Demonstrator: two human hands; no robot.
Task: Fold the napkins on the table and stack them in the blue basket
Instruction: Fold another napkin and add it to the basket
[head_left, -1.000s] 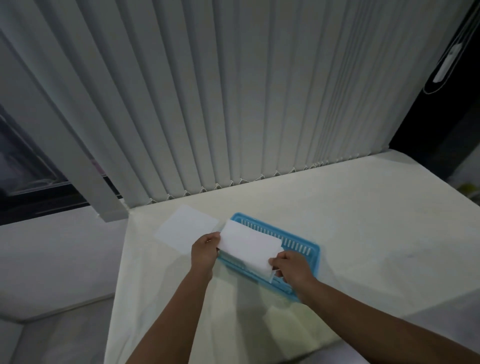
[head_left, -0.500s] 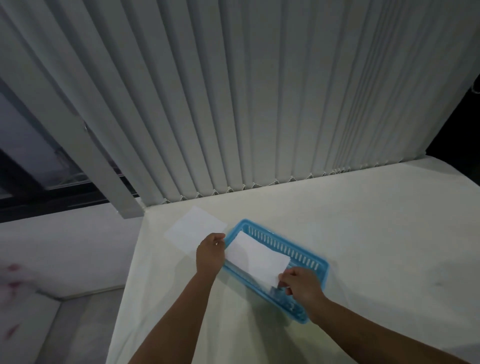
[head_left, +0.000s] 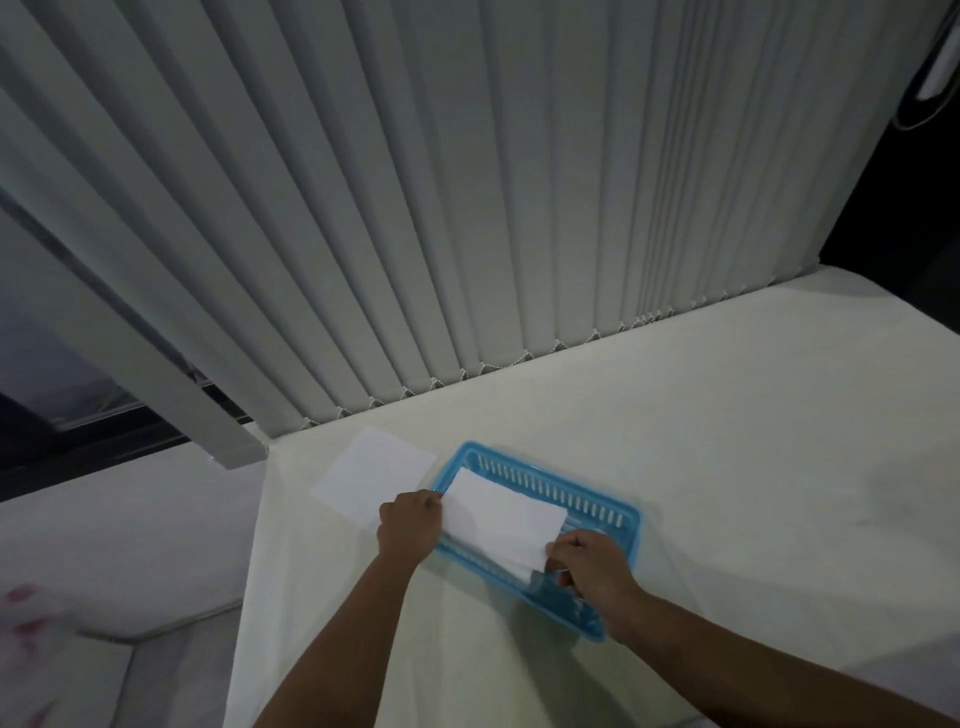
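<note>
A folded white napkin lies inside the blue basket, which sits slantwise on the table. My left hand pinches the napkin's left end at the basket's left rim. My right hand pinches its right near corner over the basket's near side. A second white napkin lies flat and unfolded on the table just left of the basket, beyond my left hand.
The cream table stretches wide to the right of the basket. Vertical blinds hang along its far edge. The table's left edge drops off close to the flat napkin.
The folded napkin has come down from above the basket's rim into the basket, both hands still on its ends. The camera view has shifted slightly.
</note>
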